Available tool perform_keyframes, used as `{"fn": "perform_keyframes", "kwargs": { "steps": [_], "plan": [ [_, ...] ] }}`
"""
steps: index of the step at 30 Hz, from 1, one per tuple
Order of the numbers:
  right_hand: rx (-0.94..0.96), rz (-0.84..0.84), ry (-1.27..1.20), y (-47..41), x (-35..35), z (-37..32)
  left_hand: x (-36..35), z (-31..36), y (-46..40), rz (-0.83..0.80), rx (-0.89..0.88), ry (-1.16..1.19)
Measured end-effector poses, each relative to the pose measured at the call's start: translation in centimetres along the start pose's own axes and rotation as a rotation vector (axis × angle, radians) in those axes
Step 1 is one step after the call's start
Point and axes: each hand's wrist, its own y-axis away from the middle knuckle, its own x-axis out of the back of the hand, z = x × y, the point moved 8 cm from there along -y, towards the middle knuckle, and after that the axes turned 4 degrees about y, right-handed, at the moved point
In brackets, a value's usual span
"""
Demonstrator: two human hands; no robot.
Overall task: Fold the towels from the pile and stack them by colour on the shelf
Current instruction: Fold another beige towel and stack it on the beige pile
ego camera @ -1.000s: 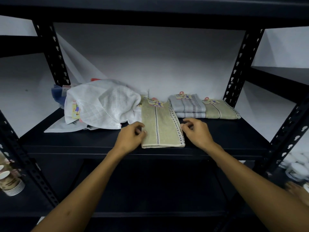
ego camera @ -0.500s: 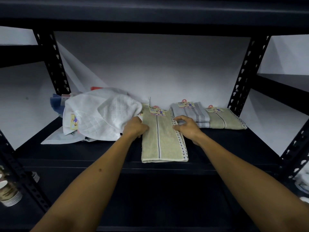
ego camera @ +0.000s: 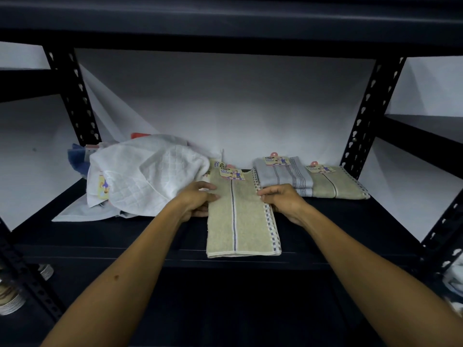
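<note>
A beige towel (ego camera: 240,219) folded into a long strip lies on the dark shelf (ego camera: 350,221), its near end at the front edge. My left hand (ego camera: 198,200) pinches its left edge about halfway along. My right hand (ego camera: 280,200) pinches the chequered right edge opposite. A loose pile of towels (ego camera: 147,179), white on top with blue and red showing behind, lies to the left. At the back right sit a folded grey towel (ego camera: 283,175) and a folded beige towel (ego camera: 335,184), side by side.
Black perforated uprights (ego camera: 75,96) (ego camera: 365,108) frame the bay, with another shelf board close overhead. A white wall backs the shelf. Stacked paper cups (ego camera: 10,294) show on a lower level at the left.
Both hands slid from near the towel's front end back along its edges to the middle. My view moved closer to the shelf. The towel has stayed in place.
</note>
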Motion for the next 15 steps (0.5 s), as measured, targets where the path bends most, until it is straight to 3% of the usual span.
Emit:
{"fn": "perform_keyframes", "kwargs": {
  "steps": [4,9,15],
  "plan": [
    [-0.109,-0.088,-0.083,0.6,-0.7,-0.3,-0.9,-0.3,0.9,-0.114,0.028,0.039],
    [-0.132,-0.092,-0.238,1.7,-0.4,-2.1,-0.2,1.7,2.2,-0.101,-0.077,0.050],
    [0.054,-0.067,-0.436,3.1,1.9,-8.7,1.5,7.8,4.2,-0.064,-0.312,0.174]
  ]
}}
